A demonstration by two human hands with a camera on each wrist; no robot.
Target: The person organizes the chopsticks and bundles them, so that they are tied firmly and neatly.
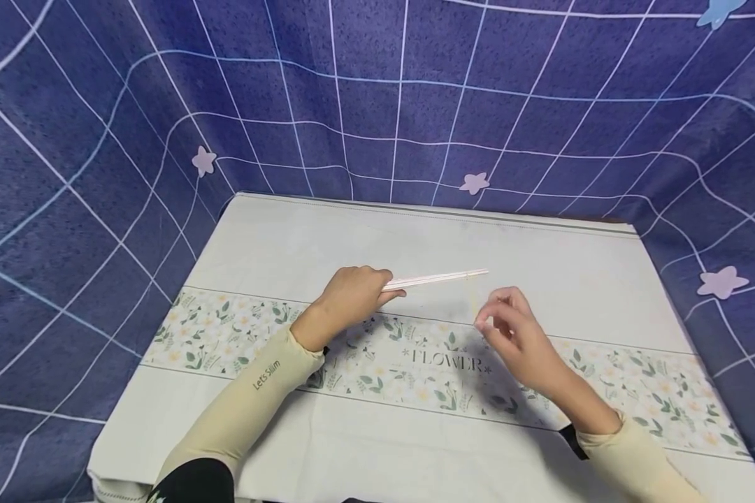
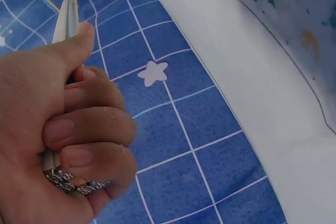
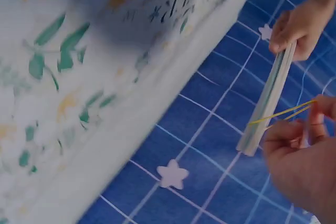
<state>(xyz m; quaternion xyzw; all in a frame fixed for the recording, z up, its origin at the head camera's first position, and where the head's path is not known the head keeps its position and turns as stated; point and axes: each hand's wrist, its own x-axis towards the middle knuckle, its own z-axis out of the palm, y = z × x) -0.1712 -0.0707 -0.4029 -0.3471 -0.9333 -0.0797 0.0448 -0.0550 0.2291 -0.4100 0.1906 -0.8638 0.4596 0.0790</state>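
My left hand [image 1: 356, 297] grips a bundle of long, thin, pale sticks [image 1: 428, 279] near one end, fingers curled round it and thumb along it. In the left wrist view, a bluish stripe shows between the pale sticks [image 2: 62, 24], and a silver patterned piece [image 2: 73, 182] peeks out below the little finger. Around the bundle's far end loops a thin yellow rubber band [image 3: 281, 114], drawn taut away from the sticks. The fingertips of my right hand [image 1: 512, 335] pinch the other end of this band, a short way from the sticks.
Beneath both hands lies a white tablecloth [image 1: 352, 230] with a floral strip and the printed word "FLOWER" [image 1: 447, 361]. A dark blue gridded curtain [image 1: 377, 105] with pale stars surrounds the table's back and sides.
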